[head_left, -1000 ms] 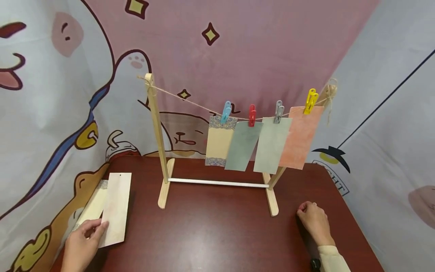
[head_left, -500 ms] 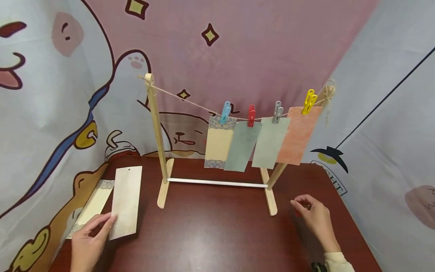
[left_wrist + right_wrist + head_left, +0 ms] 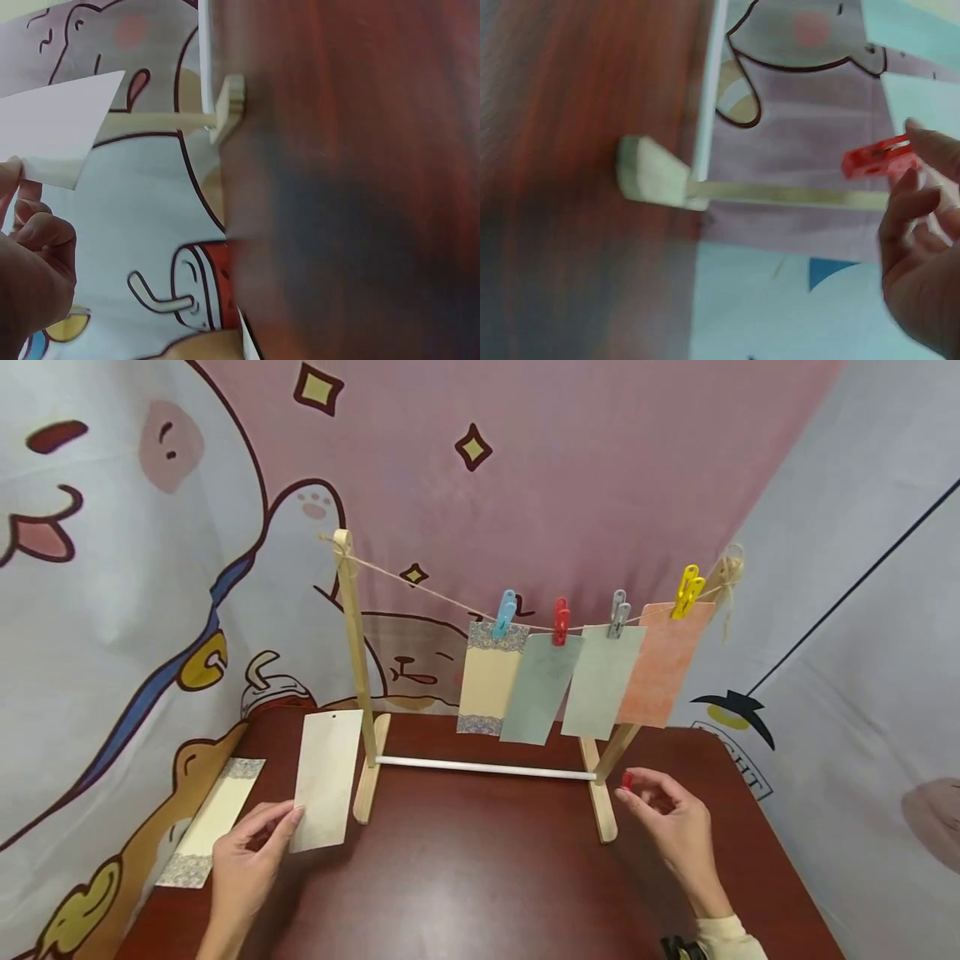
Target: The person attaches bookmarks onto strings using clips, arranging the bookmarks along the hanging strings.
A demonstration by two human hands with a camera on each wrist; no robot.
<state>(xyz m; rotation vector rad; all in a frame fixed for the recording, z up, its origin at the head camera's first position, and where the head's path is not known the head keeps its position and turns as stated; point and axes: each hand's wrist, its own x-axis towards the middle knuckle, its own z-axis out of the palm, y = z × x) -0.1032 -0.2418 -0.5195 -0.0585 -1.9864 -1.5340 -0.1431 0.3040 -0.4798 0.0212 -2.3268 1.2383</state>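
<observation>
My left hand [image 3: 251, 852] pinches a cream paper card [image 3: 327, 779] by its lower left edge; a small hole shows near the card's top. It is lifted off the table, in front of the rack's left post. My right hand [image 3: 678, 827] holds a red clothespin [image 3: 877, 159] between thumb and fingers, right of the rack's right foot. On the twine [image 3: 420, 587] hang a lace-patterned card [image 3: 489, 681] under a blue clothespin [image 3: 505, 615], a grey-green card [image 3: 542, 689] under another red clothespin, a pale green card [image 3: 602, 683] under a grey clothespin, and a coral card [image 3: 663, 668] under a yellow one.
A second lace-edged card [image 3: 217, 822] lies at the table's left edge. The wooden rack's left post [image 3: 354, 643] and white crossbar [image 3: 483, 768] stand toward the back of the dark red table [image 3: 465, 868]. Printed cloth [image 3: 585, 468] walls the table in behind and at the sides.
The left hand has carried the cream card up and to the right, away from the lace-edged card. My right hand has lifted from the table with a red clothespin and moved left.
</observation>
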